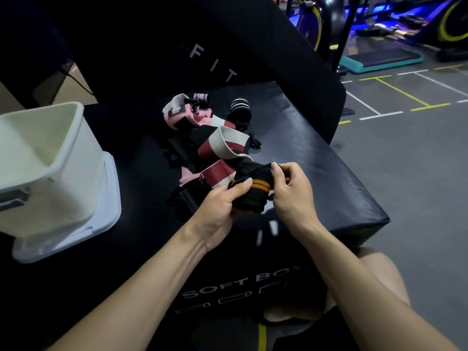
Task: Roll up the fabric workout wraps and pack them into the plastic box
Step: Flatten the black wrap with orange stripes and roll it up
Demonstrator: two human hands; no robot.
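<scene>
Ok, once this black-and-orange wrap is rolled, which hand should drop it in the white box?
Left, probably. The left hand already grips the black-and-orange wrap, and the white plastic box stands on that side; the right hand only pinches its far edge.

Black orange-striped wrap [255, 191], half rolled
</scene>
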